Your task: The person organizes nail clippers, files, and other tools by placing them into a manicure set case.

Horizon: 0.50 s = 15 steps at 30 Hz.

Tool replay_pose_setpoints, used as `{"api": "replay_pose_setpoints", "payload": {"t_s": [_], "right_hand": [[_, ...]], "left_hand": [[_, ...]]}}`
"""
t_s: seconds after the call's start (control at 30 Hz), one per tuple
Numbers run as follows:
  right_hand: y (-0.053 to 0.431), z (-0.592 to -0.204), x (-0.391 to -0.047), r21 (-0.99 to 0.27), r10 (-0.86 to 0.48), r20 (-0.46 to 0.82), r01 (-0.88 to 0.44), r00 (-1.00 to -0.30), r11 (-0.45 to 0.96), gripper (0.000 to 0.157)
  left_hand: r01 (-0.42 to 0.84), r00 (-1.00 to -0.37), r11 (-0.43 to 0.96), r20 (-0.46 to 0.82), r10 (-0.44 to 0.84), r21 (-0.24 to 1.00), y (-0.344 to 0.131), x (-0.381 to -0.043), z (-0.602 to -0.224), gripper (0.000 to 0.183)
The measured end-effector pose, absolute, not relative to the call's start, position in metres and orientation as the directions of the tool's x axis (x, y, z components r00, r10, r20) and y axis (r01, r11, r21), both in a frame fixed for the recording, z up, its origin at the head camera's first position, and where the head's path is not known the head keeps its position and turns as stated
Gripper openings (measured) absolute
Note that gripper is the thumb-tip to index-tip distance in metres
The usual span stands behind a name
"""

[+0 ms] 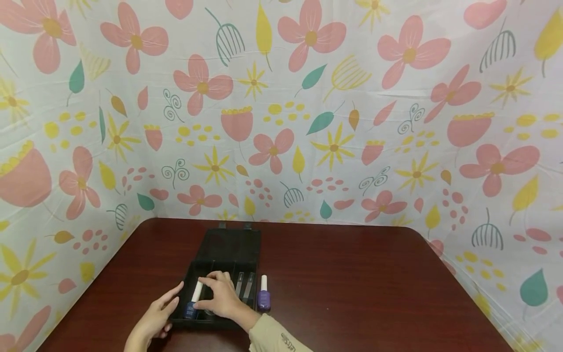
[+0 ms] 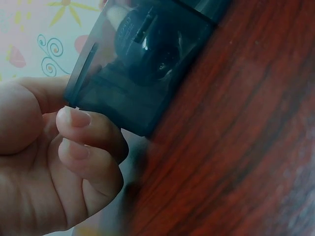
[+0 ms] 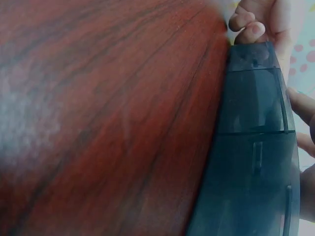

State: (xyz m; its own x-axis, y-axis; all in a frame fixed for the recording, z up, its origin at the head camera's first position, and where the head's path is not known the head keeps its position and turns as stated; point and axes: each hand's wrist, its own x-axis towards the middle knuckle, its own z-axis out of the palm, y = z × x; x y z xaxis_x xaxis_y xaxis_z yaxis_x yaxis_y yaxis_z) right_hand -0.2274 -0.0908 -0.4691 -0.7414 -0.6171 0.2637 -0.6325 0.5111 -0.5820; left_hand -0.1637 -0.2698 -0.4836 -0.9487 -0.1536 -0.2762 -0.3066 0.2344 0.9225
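Observation:
A dark translucent plastic box lies on the table with its lid folded back. My left hand grips the box's left side near the front corner; its curled fingers touch that corner in the left wrist view. Over the left compartment, my right hand pinches a blue nail polish bottle with a white cap, index finger by the cap and thumb lower down. The bottle leans in the compartment. Two nail clippers lie in the right compartments, partly behind my right hand.
A purple nail polish bottle with a white cap stands upright just right of the box. The dark red wooden table extends to the right. A flower-printed cloth hangs behind and on both sides.

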Motion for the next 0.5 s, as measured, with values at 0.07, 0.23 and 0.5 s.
{"api": "replay_pose_setpoints", "payload": {"t_s": [0.07,0.23,0.5], "right_hand": [[-0.0902,-0.4684,-0.2275,-0.551,-0.633,0.236,-0.638,-0.737,0.538,0.058],[-0.0895,-0.4680,-0.2281,-0.559,-0.637,0.240,-0.641,-0.732,0.527,0.057],[-0.0817,-0.4712,-0.2320,-0.692,-0.630,0.298,-0.617,-0.717,0.374,0.049]], "left_hand": [[-0.300,-0.951,0.234,-0.270,-0.150,0.925,-0.2698,-0.1633,-0.4842,0.046],[-0.299,-0.951,0.229,-0.269,-0.153,0.926,-0.2690,-0.1633,-0.4841,0.046],[-0.313,-0.946,0.238,-0.278,-0.169,0.920,-0.2692,-0.1641,-0.4836,0.046]]}}
